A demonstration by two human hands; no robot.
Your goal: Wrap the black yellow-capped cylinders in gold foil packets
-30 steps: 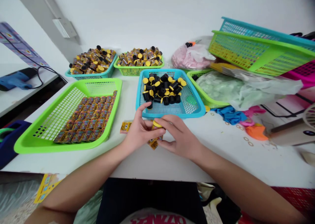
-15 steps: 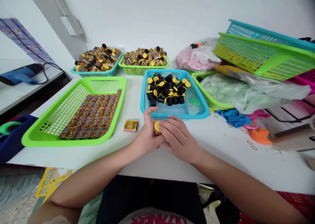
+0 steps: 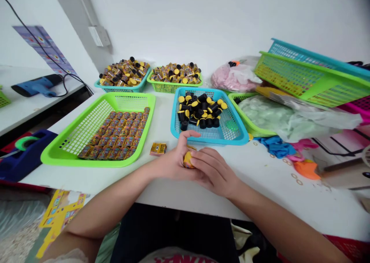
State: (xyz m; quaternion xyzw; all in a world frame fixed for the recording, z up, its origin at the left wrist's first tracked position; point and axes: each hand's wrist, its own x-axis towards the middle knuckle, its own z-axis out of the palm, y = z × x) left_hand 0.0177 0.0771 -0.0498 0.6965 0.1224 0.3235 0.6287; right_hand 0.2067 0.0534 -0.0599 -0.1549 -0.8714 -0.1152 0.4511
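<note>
My left hand (image 3: 173,161) and my right hand (image 3: 214,168) meet over the white table, both closed around one small yellow-capped canister (image 3: 188,159). The left index finger points up and away from it. Just left of the hands lies a small stack of yellow printed labels (image 3: 158,149). Behind the hands, a blue basket (image 3: 212,140) holds loose black canisters with yellow caps (image 3: 202,110). A large green basket (image 3: 89,162) on the left holds rows of wrapped canisters (image 3: 118,135).
Two baskets heaped with wrapped canisters (image 3: 124,74) (image 3: 177,74) stand by the wall. Stacked baskets (image 3: 312,76), plastic bags (image 3: 268,110) and balloons (image 3: 274,145) crowd the right. A tape dispenser (image 3: 26,155) and blue heat gun (image 3: 39,86) are at the left.
The held canister has turned between my fingers, its yellow cap now less squarely in view. The camera view has shifted, so the baskets appear lower and further right.
</note>
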